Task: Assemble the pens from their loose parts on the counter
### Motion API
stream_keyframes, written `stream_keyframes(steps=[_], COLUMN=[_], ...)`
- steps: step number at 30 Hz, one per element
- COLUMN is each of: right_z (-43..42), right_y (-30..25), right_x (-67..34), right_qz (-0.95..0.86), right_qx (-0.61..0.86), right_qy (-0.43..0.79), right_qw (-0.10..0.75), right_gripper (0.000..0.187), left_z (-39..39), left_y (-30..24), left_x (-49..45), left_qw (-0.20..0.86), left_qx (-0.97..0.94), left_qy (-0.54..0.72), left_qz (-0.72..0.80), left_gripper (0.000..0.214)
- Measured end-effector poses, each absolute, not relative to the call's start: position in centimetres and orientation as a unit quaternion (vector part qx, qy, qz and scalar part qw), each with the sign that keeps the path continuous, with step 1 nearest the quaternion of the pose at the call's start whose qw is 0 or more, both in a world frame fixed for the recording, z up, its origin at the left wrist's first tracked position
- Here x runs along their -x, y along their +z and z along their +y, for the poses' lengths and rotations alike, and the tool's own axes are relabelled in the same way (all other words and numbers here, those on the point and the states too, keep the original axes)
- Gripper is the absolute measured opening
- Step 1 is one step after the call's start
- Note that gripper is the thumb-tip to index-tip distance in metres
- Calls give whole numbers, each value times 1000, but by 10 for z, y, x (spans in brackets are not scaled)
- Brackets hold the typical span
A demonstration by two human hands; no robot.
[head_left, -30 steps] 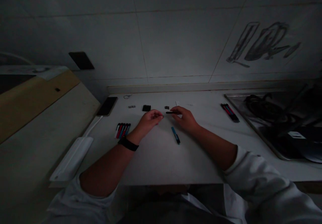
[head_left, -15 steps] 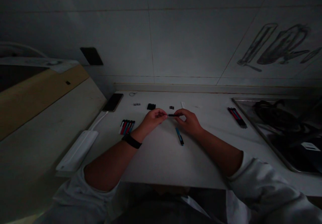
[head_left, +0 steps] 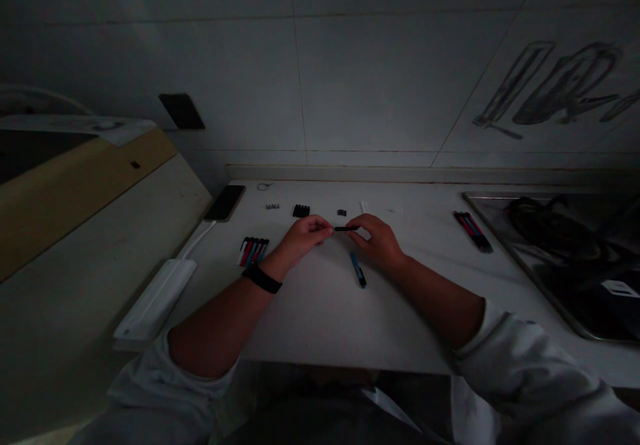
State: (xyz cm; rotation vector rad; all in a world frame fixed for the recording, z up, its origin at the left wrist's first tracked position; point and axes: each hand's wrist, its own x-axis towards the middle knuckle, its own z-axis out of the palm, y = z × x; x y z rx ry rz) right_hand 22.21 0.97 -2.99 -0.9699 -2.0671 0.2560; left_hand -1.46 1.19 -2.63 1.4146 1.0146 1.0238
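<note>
A thin black pen part [head_left: 344, 228] lies level between my two hands above the white counter [head_left: 320, 318]. My right hand [head_left: 373, 237] pinches its right end. At the other end, the fingertips of my left hand [head_left: 309, 232] close on its tip; the exact contact is too small to make out. Just below my right hand rests a blue and black pen piece [head_left: 358, 270]. Left of my left wrist lies a row of coloured pen barrels [head_left: 254, 251]. Behind the hands are black pen pieces [head_left: 301, 211], smaller black pieces [head_left: 341, 212], white sticks [head_left: 364, 206] and springs [head_left: 273, 206].
At the left stand a phone [head_left: 225, 203] and a white power strip [head_left: 156, 300] with a cable. Several pens [head_left: 473, 232] lie at the right beside a metal-rimmed gas stove [head_left: 530, 278]. A tiled wall [head_left: 365, 92] closes off the back.
Both hands hold nearly the same pose around the black pen part. The view has shifted very slightly; nothing on the counter has visibly moved.
</note>
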Motion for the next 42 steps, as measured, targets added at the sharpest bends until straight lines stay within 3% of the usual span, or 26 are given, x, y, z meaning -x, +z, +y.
stream_keyframes(steps=[9, 12, 16, 20, 26, 31, 37, 42], right_z=[10, 9, 10, 10, 9, 12, 12, 14], right_y=[-29, -31, -33, -31, -31, -34, -36, -34], right_x=[-223, -222, -222, -222, -222, -223, -223, -224], right_qz=[-823, -816, -813, -822, -819, -833, -827, -833], right_qx=[411, 402, 390, 384, 384, 368, 378, 374], right_qy=[123, 151, 153, 143, 154, 145, 154, 145], right_qw=[373, 387, 405, 396, 397, 386, 388, 382], right_gripper=[31, 23, 27, 11, 23, 8, 26, 10], left_z=[8, 8, 9, 8, 8, 9, 9, 10], left_y=[-19, -20, -20, -19, -18, -19, -19, -20], left_x=[15, 16, 17, 17, 16, 16, 17, 16], left_qw=[408, 404, 404, 405, 403, 400, 405, 407], left_qx=[-690, -684, -678, -681, -682, -686, -683, -684], left_qy=[428, 433, 442, 437, 434, 430, 424, 427], left_qz=[418, 426, 427, 426, 429, 430, 435, 429], left_gripper=[17, 17, 15, 15, 16, 15, 16, 16])
